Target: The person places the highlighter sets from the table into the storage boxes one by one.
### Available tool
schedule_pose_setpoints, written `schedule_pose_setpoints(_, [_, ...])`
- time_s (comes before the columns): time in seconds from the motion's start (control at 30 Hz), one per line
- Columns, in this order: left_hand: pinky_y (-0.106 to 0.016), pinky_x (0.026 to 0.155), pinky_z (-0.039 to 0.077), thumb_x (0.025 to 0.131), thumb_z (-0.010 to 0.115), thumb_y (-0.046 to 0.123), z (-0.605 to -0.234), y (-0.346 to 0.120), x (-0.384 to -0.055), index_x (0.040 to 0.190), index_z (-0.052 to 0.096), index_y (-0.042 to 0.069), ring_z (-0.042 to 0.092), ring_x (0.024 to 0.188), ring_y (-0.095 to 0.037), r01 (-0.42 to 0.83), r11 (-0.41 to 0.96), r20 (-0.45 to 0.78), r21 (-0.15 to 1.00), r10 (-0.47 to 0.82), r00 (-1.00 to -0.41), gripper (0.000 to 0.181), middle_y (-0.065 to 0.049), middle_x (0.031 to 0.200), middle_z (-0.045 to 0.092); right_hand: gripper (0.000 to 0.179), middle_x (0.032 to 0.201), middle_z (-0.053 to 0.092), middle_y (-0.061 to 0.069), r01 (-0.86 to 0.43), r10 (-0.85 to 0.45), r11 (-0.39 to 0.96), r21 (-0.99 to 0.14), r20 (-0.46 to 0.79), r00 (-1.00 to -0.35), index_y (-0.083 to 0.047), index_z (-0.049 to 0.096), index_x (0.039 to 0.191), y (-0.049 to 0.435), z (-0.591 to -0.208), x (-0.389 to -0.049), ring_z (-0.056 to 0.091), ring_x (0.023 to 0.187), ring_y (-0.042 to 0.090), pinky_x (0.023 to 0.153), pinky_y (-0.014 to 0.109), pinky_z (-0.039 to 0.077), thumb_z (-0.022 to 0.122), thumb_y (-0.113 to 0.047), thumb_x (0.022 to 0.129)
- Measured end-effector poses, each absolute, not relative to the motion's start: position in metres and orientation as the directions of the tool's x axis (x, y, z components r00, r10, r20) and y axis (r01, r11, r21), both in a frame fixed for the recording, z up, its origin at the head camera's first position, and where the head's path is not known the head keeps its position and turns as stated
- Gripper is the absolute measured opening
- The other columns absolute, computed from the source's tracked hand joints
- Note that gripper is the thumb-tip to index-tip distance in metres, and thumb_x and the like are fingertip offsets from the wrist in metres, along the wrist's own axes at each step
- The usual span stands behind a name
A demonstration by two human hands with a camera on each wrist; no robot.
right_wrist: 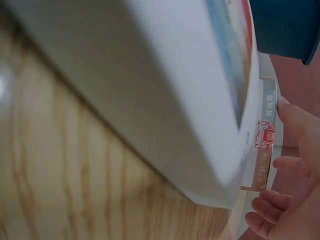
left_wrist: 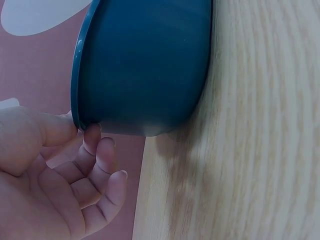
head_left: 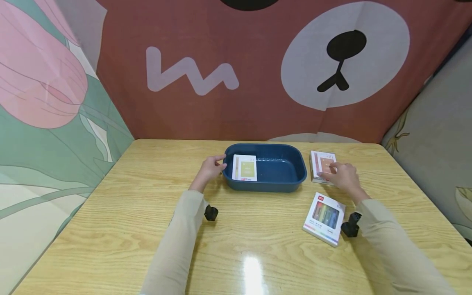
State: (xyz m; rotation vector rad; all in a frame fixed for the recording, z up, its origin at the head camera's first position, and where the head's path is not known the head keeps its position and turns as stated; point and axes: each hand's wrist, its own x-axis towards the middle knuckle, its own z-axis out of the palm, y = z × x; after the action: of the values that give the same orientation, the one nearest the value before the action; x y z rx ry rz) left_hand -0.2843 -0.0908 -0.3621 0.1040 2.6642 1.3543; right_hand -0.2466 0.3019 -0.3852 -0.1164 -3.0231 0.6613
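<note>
A dark blue tub [head_left: 280, 166] stands at the middle of the wooden table. Inside it, at the left end, lies a white box with a yellow-green label [head_left: 245, 167]. My left hand [head_left: 221, 162] holds the tub's left rim, thumb on top and curled fingers [left_wrist: 95, 145] against the outer wall [left_wrist: 145, 65]. Right of the tub lies a white and orange box [head_left: 321, 162]. My right hand [head_left: 333, 170] lies over its near end, thumb and fingers [right_wrist: 292, 165] curled at its edge [right_wrist: 267, 130]. A white box with rainbow stripes [head_left: 324, 218] lies nearer to me and fills the right wrist view [right_wrist: 150, 100].
The table [head_left: 110, 213] is walled in by a brown bear-print cloth [head_left: 221, 61] at the back, a floral panel [head_left: 44, 102] on the left and a grey one [head_left: 435, 135] on the right. Black wrist cameras [head_left: 211, 213] sit on both sleeves.
</note>
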Motion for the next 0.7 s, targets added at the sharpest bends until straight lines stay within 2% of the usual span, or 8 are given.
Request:
schedule_pose_setpoints(0.1, [-0.027, 0.061, 0.043, 0.092, 0.051, 0.014, -0.3627, -0.0913, -0.2845, 0.133, 0.046, 0.012, 0.058, 0.082, -0.029, -0.002, 0.592, -0.1, 0.806, 0.133, -0.986, 0.041, -0.016, 0.094, 0.057, 0.072, 0.096, 0.051, 0.026, 0.047, 0.062, 0.913, -0.405, 0.023, -0.998, 0.011, 0.049, 0.115, 0.3019, -0.3862, -0.2481, 0.045, 0.086, 0.037, 0.07, 0.046, 0.039, 0.061, -0.051, 0.079])
schedule_pose_setpoints(0.17, [-0.026, 0.06, 0.042, 0.092, 0.052, 0.014, -0.3626, -0.0914, -0.2844, 0.132, 0.046, 0.012, 0.058, 0.082, -0.029, 0.001, 0.593, -0.097, 0.806, 0.134, -0.986, 0.041, -0.016, 0.093, 0.057, 0.073, 0.092, 0.053, 0.024, 0.033, 0.047, 0.916, -0.399, 0.025, -0.999, 0.01, 0.05, 0.112, 0.3018, -0.3866, -0.2488, 0.046, 0.077, 0.031, 0.061, 0.039, 0.039, 0.062, -0.053, 0.077])
schedule_pose_setpoints(0.27, [-0.026, 0.059, 0.042, 0.092, 0.051, 0.014, -0.3624, -0.0914, -0.2839, 0.133, 0.045, 0.012, 0.058, 0.083, -0.03, 0.002, 0.591, -0.097, 0.806, 0.137, -0.986, 0.041, -0.015, 0.093, 0.057, 0.072, 0.089, 0.054, 0.023, 0.024, 0.031, 0.919, -0.394, 0.01, -0.999, 0.009, 0.051, 0.105, 0.3009, -0.3863, -0.2492, 0.047, 0.071, 0.028, 0.056, 0.034, 0.038, 0.063, -0.055, 0.075])
schedule_pose_setpoints(0.5, [-0.026, 0.059, 0.042, 0.092, 0.051, 0.014, -0.3617, -0.0907, -0.2831, 0.133, 0.045, 0.012, 0.058, 0.083, -0.03, -0.001, 0.601, -0.1, 0.799, 0.131, -0.986, 0.041, -0.015, 0.094, 0.057, 0.067, 0.085, 0.054, 0.021, 0.024, 0.023, 0.926, -0.377, -0.008, -1.0, 0.009, 0.051, 0.098, 0.298, -0.3845, -0.2495, 0.048, 0.069, 0.028, 0.056, 0.035, 0.038, 0.064, -0.053, 0.075])
schedule_pose_setpoints(0.7, [-0.027, 0.06, 0.042, 0.092, 0.051, 0.014, -0.3614, -0.0905, -0.2826, 0.133, 0.045, 0.013, 0.058, 0.082, -0.03, -0.003, 0.61, -0.102, 0.792, 0.126, -0.987, 0.041, -0.015, 0.095, 0.057, 0.06, 0.093, 0.055, 0.028, 0.04, 0.034, 0.912, -0.408, -0.022, -0.999, 0.011, 0.051, 0.094, 0.292, -0.381, -0.2498, 0.05, 0.076, 0.034, 0.06, 0.039, 0.041, 0.066, -0.045, 0.076])
